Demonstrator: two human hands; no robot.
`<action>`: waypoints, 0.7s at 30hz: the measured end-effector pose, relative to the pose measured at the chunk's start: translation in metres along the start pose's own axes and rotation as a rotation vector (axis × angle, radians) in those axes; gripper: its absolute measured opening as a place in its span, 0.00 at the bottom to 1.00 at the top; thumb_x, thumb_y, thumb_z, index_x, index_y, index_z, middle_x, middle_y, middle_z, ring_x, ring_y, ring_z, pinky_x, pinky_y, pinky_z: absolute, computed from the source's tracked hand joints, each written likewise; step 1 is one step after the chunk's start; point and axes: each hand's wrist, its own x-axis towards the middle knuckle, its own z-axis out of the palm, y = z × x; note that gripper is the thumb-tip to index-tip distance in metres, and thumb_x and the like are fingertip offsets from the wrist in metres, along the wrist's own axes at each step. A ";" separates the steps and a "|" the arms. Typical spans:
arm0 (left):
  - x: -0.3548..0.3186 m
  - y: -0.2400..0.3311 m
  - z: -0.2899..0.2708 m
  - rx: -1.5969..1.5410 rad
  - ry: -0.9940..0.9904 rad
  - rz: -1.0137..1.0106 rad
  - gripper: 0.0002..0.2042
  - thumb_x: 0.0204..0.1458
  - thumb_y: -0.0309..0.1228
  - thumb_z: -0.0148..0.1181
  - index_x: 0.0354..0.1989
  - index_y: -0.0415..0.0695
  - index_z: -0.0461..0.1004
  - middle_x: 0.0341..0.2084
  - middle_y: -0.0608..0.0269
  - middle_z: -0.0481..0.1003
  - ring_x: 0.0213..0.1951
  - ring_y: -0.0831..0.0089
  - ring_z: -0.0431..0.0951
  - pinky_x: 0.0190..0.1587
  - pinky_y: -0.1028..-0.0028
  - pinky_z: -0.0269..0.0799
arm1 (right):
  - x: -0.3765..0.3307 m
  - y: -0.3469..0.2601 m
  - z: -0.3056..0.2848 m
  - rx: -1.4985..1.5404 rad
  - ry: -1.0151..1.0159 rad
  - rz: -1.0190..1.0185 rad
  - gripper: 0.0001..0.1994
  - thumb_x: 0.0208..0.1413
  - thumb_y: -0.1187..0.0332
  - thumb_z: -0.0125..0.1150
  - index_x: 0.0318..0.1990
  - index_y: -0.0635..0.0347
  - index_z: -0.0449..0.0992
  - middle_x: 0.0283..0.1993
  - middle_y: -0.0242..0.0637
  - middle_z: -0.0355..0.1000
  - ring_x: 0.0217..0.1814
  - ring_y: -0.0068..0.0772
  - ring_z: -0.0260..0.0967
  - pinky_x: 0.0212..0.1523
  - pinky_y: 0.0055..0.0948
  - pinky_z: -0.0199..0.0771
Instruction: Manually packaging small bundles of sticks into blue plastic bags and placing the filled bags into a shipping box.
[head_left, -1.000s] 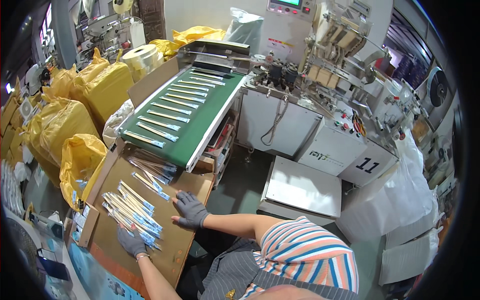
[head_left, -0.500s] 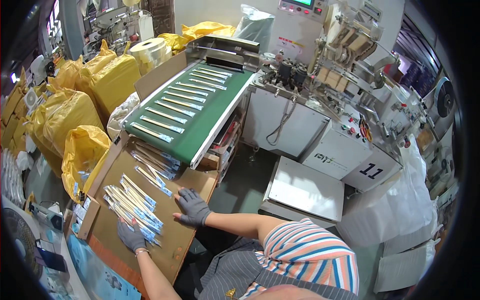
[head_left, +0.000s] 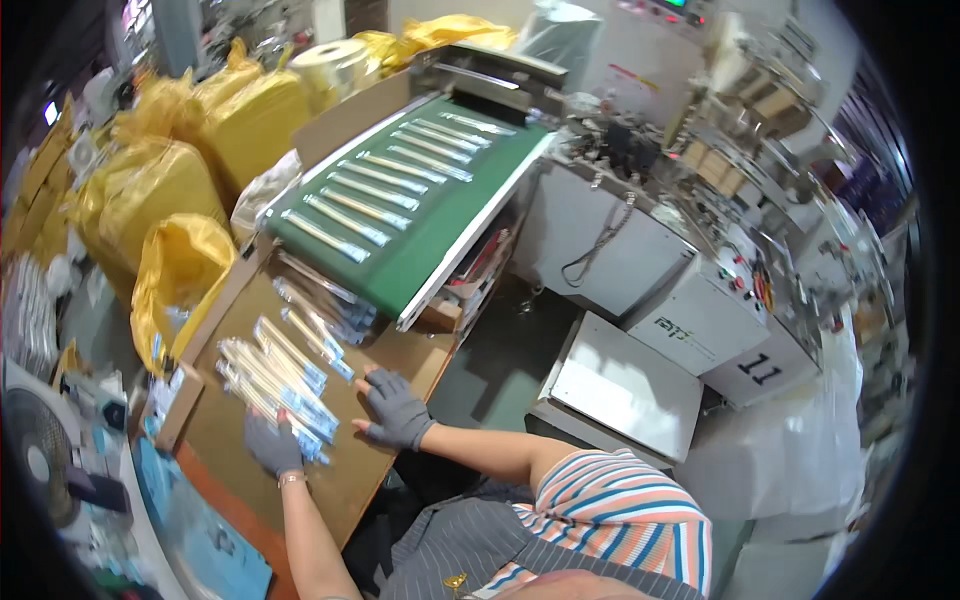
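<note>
Both my hands wear grey fingerless gloves over a brown cardboard tray (head_left: 400, 365). My left hand (head_left: 271, 443) rests on the near end of a fanned stack of long clear sachets with blue ends (head_left: 275, 378). My right hand (head_left: 395, 410) lies flat on the cardboard just right of that stack, fingers spread, holding nothing. More sachets (head_left: 322, 305) are piled at the foot of a green conveyor belt (head_left: 425, 245), which carries several single sachets (head_left: 362, 207) in a row down toward the tray.
Yellow plastic bags (head_left: 175, 200) crowd the left side. A white packing machine (head_left: 690, 300) with cables stands to the right, a white box (head_left: 625, 385) below it. A fan (head_left: 40, 445) and blue sheets (head_left: 200, 530) sit at lower left.
My head has moved closer and left, so the tray looks larger. My right hand has stayed flat beside the stack; my left hand remains on the sachets.
</note>
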 end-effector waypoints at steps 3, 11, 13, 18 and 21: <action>0.004 0.017 0.002 -0.008 -0.006 -0.012 0.28 0.54 0.44 0.57 0.56 0.33 0.67 0.55 0.42 0.68 0.58 0.49 0.66 0.61 0.58 0.58 | 0.006 0.008 -0.016 0.166 0.167 -0.226 0.28 0.49 0.58 0.63 0.56 0.62 0.68 0.63 0.54 0.59 0.65 0.58 0.55 0.63 0.50 0.54; 0.003 0.018 0.000 0.003 -0.006 -0.023 0.29 0.55 0.44 0.54 0.59 0.35 0.64 0.55 0.43 0.68 0.60 0.49 0.64 0.62 0.57 0.55 | 0.213 0.137 -0.123 -0.267 0.499 -0.118 0.28 0.51 0.57 0.64 0.56 0.63 0.67 0.61 0.56 0.63 0.66 0.58 0.56 0.65 0.48 0.55; 0.006 0.025 -0.004 -0.008 -0.016 0.003 0.27 0.56 0.40 0.54 0.60 0.35 0.63 0.56 0.43 0.67 0.59 0.48 0.65 0.63 0.58 0.56 | 0.262 0.208 -0.150 -0.427 0.537 0.107 0.31 0.51 0.50 0.62 0.55 0.66 0.68 0.58 0.58 0.65 0.62 0.56 0.60 0.62 0.44 0.59; 0.010 0.036 -0.012 -0.016 -0.051 -0.033 0.28 0.55 0.40 0.55 0.60 0.34 0.63 0.57 0.42 0.67 0.59 0.48 0.65 0.63 0.58 0.56 | 0.305 0.322 -0.209 -0.829 0.197 0.741 0.51 0.43 0.25 0.47 0.68 0.53 0.57 0.72 0.46 0.50 0.75 0.53 0.41 0.73 0.41 0.37; 0.008 0.033 -0.020 0.009 -0.061 -0.045 0.28 0.55 0.41 0.56 0.60 0.34 0.63 0.57 0.42 0.67 0.59 0.48 0.65 0.63 0.58 0.56 | 0.318 0.318 -0.212 -0.812 0.070 0.755 0.49 0.40 0.27 0.52 0.68 0.47 0.57 0.72 0.42 0.51 0.73 0.53 0.44 0.71 0.43 0.39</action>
